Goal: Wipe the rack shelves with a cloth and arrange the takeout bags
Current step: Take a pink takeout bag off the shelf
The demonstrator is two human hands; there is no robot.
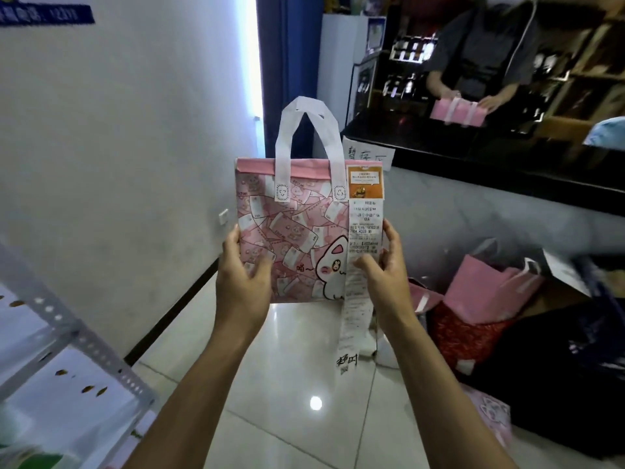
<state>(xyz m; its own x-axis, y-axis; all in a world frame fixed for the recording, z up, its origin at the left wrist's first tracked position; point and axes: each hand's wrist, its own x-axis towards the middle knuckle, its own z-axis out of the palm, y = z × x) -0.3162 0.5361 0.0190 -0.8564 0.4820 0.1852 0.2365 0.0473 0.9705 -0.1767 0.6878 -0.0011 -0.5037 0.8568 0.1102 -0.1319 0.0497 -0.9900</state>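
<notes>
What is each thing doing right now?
pink bag: upright, held up by both hands.
receipt: stuck to the bag, hanging below it.
left hand: grips the bag's left edge.
right hand: pinches the bag's right edge and receipt.
rack: standing at left.

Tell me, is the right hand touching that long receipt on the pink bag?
Touching. The head view shows the right hand with its thumb pressed on the receipt, which hangs down the pink takeout bag.

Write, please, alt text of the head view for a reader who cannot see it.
Two hands hold up a pink takeout bag with white handles: the left hand grips its left edge, the right hand pinches the long receipt hanging down its right side. A metal rack stands lower left.
</notes>
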